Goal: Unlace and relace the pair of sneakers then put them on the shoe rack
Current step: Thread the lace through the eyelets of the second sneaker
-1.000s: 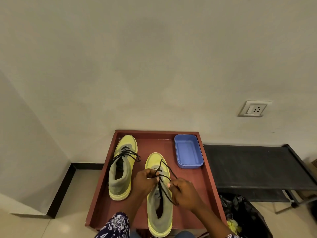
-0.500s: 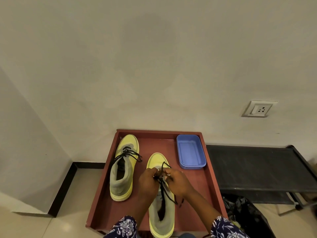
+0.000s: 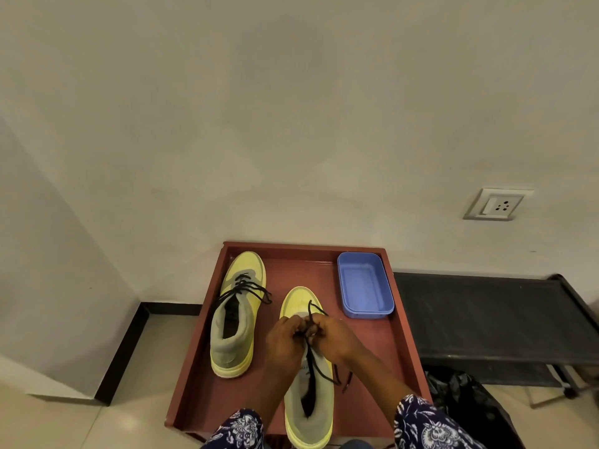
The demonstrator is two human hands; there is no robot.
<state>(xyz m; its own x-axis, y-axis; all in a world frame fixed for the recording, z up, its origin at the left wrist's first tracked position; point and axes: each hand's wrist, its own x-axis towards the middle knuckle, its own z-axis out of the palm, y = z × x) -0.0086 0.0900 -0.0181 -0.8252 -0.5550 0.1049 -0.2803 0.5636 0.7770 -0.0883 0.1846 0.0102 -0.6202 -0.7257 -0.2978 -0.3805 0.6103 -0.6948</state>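
Note:
Two yellow and grey sneakers stand on a red-brown tray table [image 3: 405, 338]. The left sneaker [image 3: 236, 322] is laced with a black lace and stands alone. The right sneaker [image 3: 309, 403] lies under my hands, toe pointing to the wall. My left hand [image 3: 285, 338] and my right hand [image 3: 334, 335] meet over its tongue, and both pinch the black lace [image 3: 312, 361]. A small loop sticks up between my fingers, and loose lace ends trail down to the right of the shoe.
A blue plastic tub [image 3: 364, 294] sits at the tray's back right corner. A black low shoe rack [image 3: 486, 319] stands to the right against the wall. A black bag [image 3: 460, 396] lies under it. A wall socket [image 3: 496, 205] is above.
My hands have come together over the right sneaker's tongue. The lace loops that were spread wide a second ago are now drawn in tight between my fingers.

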